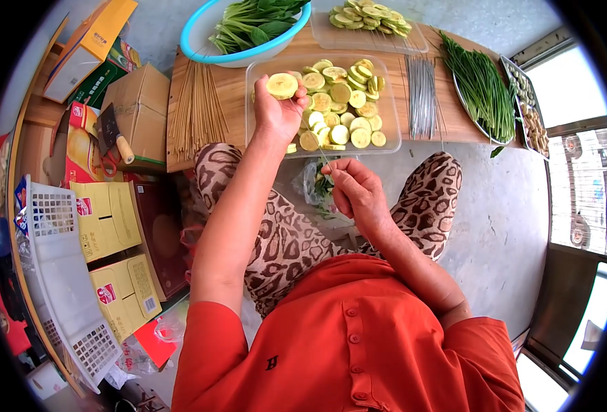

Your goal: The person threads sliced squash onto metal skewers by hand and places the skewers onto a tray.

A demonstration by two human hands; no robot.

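Observation:
My left hand (pixel 278 106) is closed round a few round zucchini slices (pixel 283 86), held above the left side of a clear plastic tray (pixel 392 141). More pale green zucchini slices (pixel 338 106) lie heaped in that tray. My right hand (pixel 358 189) is lower, just off the table's front edge, pinching the end of a thin skewer (pixel 325 158). The skewer points up toward the tray; its far tip is hard to make out. Bamboo skewers (pixel 197 106) lie in a bundle left of the tray, and metal skewers (pixel 422 96) lie right of it.
Leafy greens (pixel 259 27) fill a blue-rimmed basin (pixel 188 38) at the back left. Behind stands another tray (pixel 413 42) with skewered slices. Chives (pixel 482 89) and a tray of small skewered pieces (pixel 531 110) are at right. Boxes (pixel 138 103) and a cleaver (pixel 111 130) sit at left.

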